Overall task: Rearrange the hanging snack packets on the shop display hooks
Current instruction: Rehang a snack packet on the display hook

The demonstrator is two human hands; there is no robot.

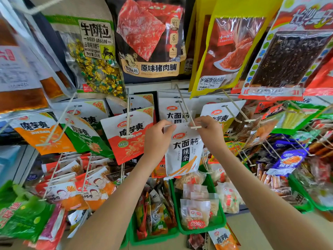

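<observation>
- Head view: the left hand [156, 139] pinches the top left corner of the white snack packet [183, 152], with its fingers curled over the edge.
- The right hand [210, 131] pinches the packet's top right corner, right at the tip of the white display hook [185, 107].
- The packet hangs between both hands at the hook's front end. I cannot tell whether it is threaded on.
- A green basket [201, 230] of packets sits below the wrists.

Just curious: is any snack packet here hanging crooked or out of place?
Yes. The red-and-white packet hangs tilted on its hook, left of the white packet that the left hand and right hand pinch.
</observation>
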